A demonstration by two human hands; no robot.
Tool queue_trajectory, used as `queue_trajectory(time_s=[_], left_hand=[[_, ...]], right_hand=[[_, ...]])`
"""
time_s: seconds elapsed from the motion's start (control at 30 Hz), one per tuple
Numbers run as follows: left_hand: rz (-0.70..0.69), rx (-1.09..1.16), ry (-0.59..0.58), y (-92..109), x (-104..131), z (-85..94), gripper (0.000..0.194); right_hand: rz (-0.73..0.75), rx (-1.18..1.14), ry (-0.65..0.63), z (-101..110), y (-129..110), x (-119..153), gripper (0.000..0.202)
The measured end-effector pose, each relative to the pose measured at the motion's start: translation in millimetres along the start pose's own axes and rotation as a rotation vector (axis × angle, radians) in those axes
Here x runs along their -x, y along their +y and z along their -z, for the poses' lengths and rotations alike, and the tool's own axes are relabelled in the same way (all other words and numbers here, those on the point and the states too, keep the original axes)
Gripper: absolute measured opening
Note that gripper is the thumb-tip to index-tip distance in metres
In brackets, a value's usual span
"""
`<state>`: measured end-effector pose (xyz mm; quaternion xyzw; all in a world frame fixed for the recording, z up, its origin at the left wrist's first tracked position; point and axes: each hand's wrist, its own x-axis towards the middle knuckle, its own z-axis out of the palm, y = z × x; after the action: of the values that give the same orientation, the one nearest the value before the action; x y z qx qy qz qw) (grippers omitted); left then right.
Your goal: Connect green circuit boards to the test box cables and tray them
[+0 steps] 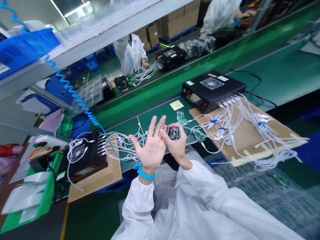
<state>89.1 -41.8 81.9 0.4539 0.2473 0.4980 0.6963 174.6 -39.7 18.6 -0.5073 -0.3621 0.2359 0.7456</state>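
My left hand [152,148] is turned palm up with its fingers spread and nothing in it. A bright blue wrist strap [146,173] with a coiled cord goes round that wrist. Close beside it, my right hand [177,144] curls its thumb and fingers around a small circuit board [173,133] with dark and silvery parts, partly covered by the fingers. The right thumb tip overlaps the left fingers; whether they touch I cannot tell. Just beyond lie a green circuit board [181,118] and another board [199,135] with white cables attached.
A black box with a fan [213,86] stands right, its white cables [230,120] trailing over a cardboard sheet [237,145]. A second black box [82,157] is at left. A yellow note [176,105] lies behind. Across the bench, a person in white [132,52] works.
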Motion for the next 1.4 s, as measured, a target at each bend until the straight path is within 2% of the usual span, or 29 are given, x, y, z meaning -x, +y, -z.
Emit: queue_trajectory(time_s=[0.1, 0.23, 0.33, 0.43, 0.57, 0.63, 0.77, 0.83, 1.0, 1.1, 1.2, 1.27, 1.4], left_hand=[[0.047, -0.037, -0.014, -2, 2, -8.8, 0.094], [0.009, -0.058, -0.045, -3, -3, -5.6, 0.086], [0.096, -0.28, -0.155, -11, -1, 4.2, 0.065], [0.181, -0.56, -0.259, -22, 7, 13.9, 0.056], [0.232, -0.622, -0.246, -33, 14, 23.3, 0.044], [0.272, -0.624, -0.246, -36, 13, 27.5, 0.044], [0.397, -0.649, -0.271, -44, 15, 36.4, 0.046], [0.459, -0.685, -0.289, -50, 19, 41.6, 0.044], [0.589, -0.809, -0.37, -67, 30, 58.2, 0.048], [0.661, -0.873, -0.435, -77, 36, 64.9, 0.053], [0.713, -0.918, -0.486, -86, 38, 63.7, 0.057], [0.721, -0.966, -0.525, -93, 37, 60.4, 0.058], [0.755, -1.092, -0.684, -113, 34, 53.7, 0.058]], right_hand=[[0.037, -0.026, 0.077, 17, -9, -11, 0.036], [0.019, -0.138, 0.024, 37, -22, -5, 0.034], [-0.115, -0.389, -0.059, 42, -23, 4, 0.029], [-0.161, -0.498, -0.044, 42, -21, 12, 0.028], [-0.111, -0.393, 0.035, 43, -21, 25, 0.025], [-0.088, -0.345, 0.047, 46, -20, 31, 0.024], [-0.001, -0.222, -0.028, 63, -9, 41, 0.024], [-0.005, -0.148, -0.092, 75, 0, 47, 0.028], [-0.285, -0.066, -0.261, 107, 21, 61, 0.052], [-0.319, 0.006, -0.316, 126, 27, 66, 0.053], [-0.359, 0.074, -0.397, 147, 33, 71, 0.05], [-0.44, 0.11, -0.426, 160, 39, 78, 0.048], [-0.621, -0.044, -0.479, 185, 57, 95, 0.051]])
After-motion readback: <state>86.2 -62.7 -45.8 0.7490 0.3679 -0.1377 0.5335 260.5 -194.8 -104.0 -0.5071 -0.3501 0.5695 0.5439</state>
